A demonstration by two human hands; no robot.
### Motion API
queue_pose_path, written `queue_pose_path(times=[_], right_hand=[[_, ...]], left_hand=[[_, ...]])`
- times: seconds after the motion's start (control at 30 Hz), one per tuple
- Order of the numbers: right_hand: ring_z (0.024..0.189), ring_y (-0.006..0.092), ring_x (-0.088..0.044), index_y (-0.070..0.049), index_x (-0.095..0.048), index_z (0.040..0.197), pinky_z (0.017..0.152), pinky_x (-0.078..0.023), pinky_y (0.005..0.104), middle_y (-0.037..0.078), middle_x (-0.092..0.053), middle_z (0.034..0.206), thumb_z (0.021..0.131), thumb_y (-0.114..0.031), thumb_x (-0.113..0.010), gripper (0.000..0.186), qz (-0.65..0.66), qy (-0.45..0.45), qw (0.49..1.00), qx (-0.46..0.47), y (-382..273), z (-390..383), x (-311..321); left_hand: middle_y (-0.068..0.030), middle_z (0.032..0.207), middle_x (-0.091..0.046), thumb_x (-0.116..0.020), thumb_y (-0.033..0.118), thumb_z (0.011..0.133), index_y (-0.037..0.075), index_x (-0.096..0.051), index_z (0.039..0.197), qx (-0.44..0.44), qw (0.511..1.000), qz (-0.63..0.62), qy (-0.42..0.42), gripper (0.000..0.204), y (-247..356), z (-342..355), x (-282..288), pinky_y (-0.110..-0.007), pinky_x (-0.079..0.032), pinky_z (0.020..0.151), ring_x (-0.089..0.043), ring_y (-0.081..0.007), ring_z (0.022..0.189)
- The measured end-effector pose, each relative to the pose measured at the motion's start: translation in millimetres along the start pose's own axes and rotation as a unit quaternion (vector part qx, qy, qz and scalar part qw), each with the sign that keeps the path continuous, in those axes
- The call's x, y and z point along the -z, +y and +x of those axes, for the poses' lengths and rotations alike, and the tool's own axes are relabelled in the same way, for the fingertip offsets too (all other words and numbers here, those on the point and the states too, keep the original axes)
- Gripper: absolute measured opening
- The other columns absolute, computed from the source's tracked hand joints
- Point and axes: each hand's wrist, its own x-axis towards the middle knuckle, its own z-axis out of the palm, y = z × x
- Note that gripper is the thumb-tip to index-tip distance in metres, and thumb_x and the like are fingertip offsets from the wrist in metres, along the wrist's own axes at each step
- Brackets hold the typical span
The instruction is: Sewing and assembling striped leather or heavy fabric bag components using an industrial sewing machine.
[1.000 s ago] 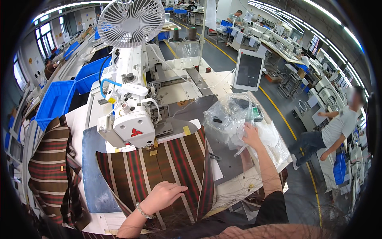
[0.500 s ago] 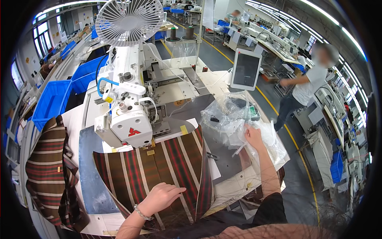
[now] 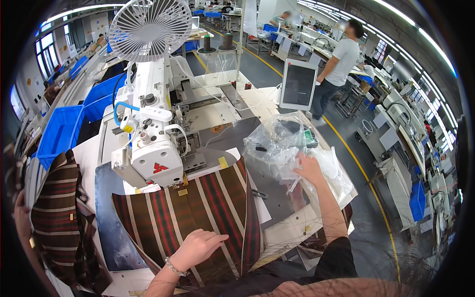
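A brown, red and white striped cloth (image 3: 215,198) lies under the head of a white sewing machine (image 3: 157,161), with a small gold-coloured piece (image 3: 183,192) on it close to the needle area. My left hand (image 3: 202,246), wearing a beaded bracelet, rests on the near part of this cloth with its fingers stretched out to the right. At the right of the machine bed, my right hand (image 3: 310,169) is beside a crumpled clear plastic bag (image 3: 274,141). Its thumb and fingers are apart, with nothing visible gripped. Small dark and green items show through the bag.
More striped cloth (image 3: 57,213) hangs at the left table edge; part of another person's arm (image 3: 22,218) shows beside it. Blue bins (image 3: 60,133) stand behind. A white fan (image 3: 148,32), thread cones (image 3: 227,42) and a screen (image 3: 298,85) surround the machine. Someone in a white shirt (image 3: 341,62) is in the aisle.
My right hand's fingers have spread apart at the bag. My left hand stays on the cloth. The white-shirted person has moved farther up the aisle. An arm has appeared at the left edge.
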Motion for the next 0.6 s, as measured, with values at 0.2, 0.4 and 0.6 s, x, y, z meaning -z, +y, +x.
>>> queue_pose_path(times=[0.2, 0.4, 0.6], right_hand=[[0.083, 0.034, -0.061, -0.004, -0.057, 0.088, 0.071, -0.047, 0.0426, 0.015, -0.06, 0.083, 0.078, 0.001, -0.056, 0.011, 0.046, 0.248, 0.967, -0.039, 46.8, 22.7, -32.2], [0.096, 0.0352, -0.059, 0.001, -0.059, 0.09, 0.079, -0.048, 0.0371, 0.02, -0.058, 0.103, 0.074, 0.008, -0.051, 0.019, 0.068, 0.318, 0.945, 0.03, 62.3, 33.4, -40.5], [0.092, 0.034, -0.061, -0.001, -0.061, 0.094, 0.08, -0.048, 0.0371, 0.019, -0.06, 0.101, 0.072, 0.003, -0.056, 0.023, -0.018, 0.349, 0.936, 0.035, 28.6, 22.2, -37.2]], left_hand=[[-0.0042, 0.079, -0.064, -0.067, 0.01, 0.08, 0.008, -0.065, 0.107, -0.006, 1.0, -0.004, -0.006, 0.027, 1.4, 4.6, -1.2, -0.033, -0.048, 0.069, -0.061, -0.0219, 0.072], [-0.0042, 0.077, -0.064, -0.067, 0.01, 0.08, 0.008, -0.065, 0.106, -0.014, 1.0, 0.008, 0.002, 0.026, 3.0, 4.8, -0.8, -0.033, -0.048, 0.067, -0.061, -0.0221, 0.071], [-0.0032, 0.075, -0.062, -0.067, 0.012, 0.08, 0.008, -0.065, 0.102, -0.007, 0.999, 0.037, 0.003, 0.022, 0.1, -2.5, -2.1, -0.032, -0.047, 0.064, -0.061, -0.0209, 0.068]])
